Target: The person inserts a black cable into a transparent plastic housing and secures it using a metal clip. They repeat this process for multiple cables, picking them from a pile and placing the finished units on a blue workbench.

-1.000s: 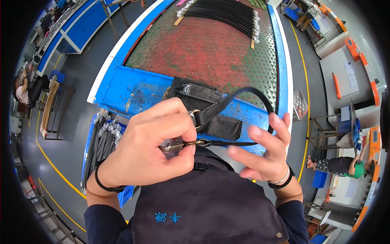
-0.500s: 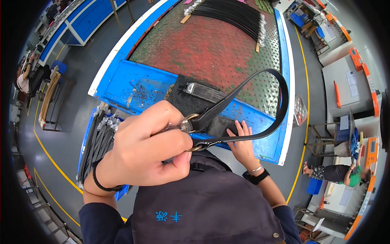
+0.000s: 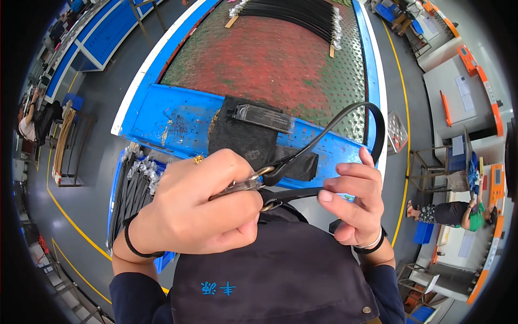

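Note:
A black strap [image 3: 380, 129], bent into a large loop, hangs between my hands above the near end of the worktable. My left hand [image 3: 202, 202] is closed round its two ends, where brass-coloured rings [image 3: 265, 170] and clear plastic [image 3: 245, 185] stick out between the fingers. At the lower run of the loop, my right hand [image 3: 356, 202] has its fingers curled, with the strap passing between them. Behind the strap, a dark bar with a clear cover [image 3: 264, 117] lies on a black pad [image 3: 226, 135]. A black block [image 3: 303, 167] is beside the pad.
The blue-edged table [image 3: 145, 116] has a worn red and green studded top [image 3: 232, 65]. A bundle of black straps [image 3: 291, 19] lies at its far end. More straps fill a blue crate [image 3: 129, 194] at lower left. Another person [image 3: 458, 215] stands at far right.
My right hand has risen from the black block on the table to the lower run of the strap. My left hand keeps its hold on the strap ends.

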A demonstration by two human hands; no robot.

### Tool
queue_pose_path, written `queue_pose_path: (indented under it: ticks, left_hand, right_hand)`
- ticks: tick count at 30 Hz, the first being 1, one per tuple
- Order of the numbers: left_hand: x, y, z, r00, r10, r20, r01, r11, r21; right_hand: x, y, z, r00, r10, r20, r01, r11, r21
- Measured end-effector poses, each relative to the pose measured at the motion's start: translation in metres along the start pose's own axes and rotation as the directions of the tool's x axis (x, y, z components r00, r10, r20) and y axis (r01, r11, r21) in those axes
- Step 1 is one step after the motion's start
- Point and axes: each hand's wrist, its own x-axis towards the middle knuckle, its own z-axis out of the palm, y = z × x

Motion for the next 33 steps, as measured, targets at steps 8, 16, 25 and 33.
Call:
queue_pose_path:
  ticks: [8,16,25,33]
  left_hand:
    - [0.002,-0.001,0.0,0.999,0.029,-0.018,-0.029,0.999,-0.027]
    - [0.004,-0.005,0.0,0.997,0.081,-0.017,-0.082,0.996,-0.042]
    - [0.003,-0.008,0.002,0.995,0.094,-0.021,-0.095,0.995,-0.039]
    - [-0.007,-0.011,-0.002,0.994,0.05,-0.095,-0.048,0.999,0.022]
  right_hand:
    - [0.011,-0.002,0.006,0.997,-0.053,0.059,0.052,0.999,0.009]
    - [0.01,0.001,0.009,0.997,-0.053,0.053,0.052,0.998,0.019]
    - [0.008,0.005,0.008,0.997,0.025,0.078,-0.025,1.0,0.005]
    - [-0.047,0.012,0.016,0.908,-0.123,-0.4,0.139,0.99,0.011]
